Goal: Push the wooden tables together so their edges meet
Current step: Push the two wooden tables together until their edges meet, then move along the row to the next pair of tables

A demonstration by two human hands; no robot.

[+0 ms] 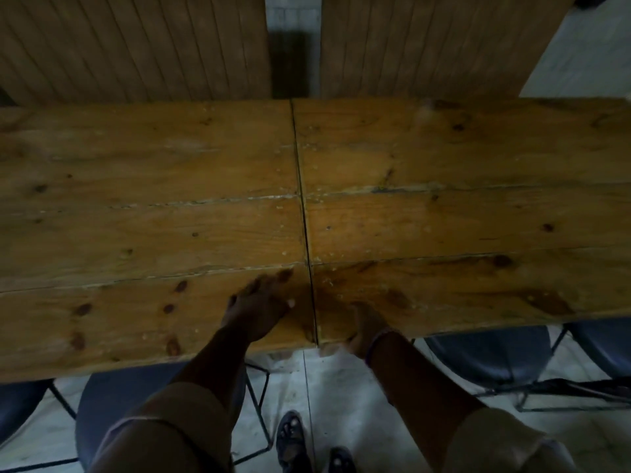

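Two wooden plank tables fill the view. The left table (136, 213) and the right table (461, 206) stand side by side with only a thin dark seam (304, 213) between their edges. My left hand (259, 307) lies flat on the left table's near corner, fingers spread, beside the seam. My right hand (363, 331) is curled around the near edge of the right table at its corner, thumb on top and fingers hidden under the board.
Blue chairs with black wire legs are tucked under the near edge: one (112, 397) at the left, another (491, 356) at the right. Two slatted wooden benches (136, 46) stand beyond the tables. My sandalled feet (290, 435) stand on the pale floor.
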